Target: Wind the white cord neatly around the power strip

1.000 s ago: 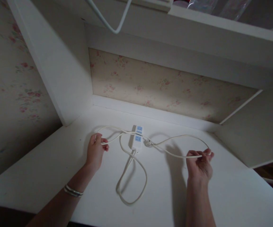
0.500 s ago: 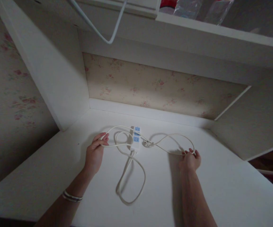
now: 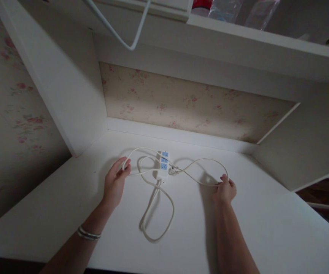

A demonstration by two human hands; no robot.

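Note:
A white power strip (image 3: 162, 174) with blue sockets lies on the white desk, its long pale cord (image 3: 173, 213) looped around and across it. My left hand (image 3: 116, 178) is closed on a loop of this cord, left of the strip. To the right, my right hand (image 3: 224, 188) grips another cord loop, its fingers partly hidden behind the hand. Between the two loops the cord crosses near the plug (image 3: 174, 170), which sits just right of the strip. A further loop rests on the desk in front of the strip.
The white desk (image 3: 193, 236) is bounded by a left side panel (image 3: 67, 99) and a low back ledge (image 3: 181, 133). Overhead, a shelf (image 3: 267, 36) holds clear plastic containers (image 3: 224, 9), and a bent white metal bar (image 3: 131, 45) hangs down.
My right hand has moved slightly left and up with its cord loop. My left hand still holds its loop in nearly the same place. The view has shifted a little.

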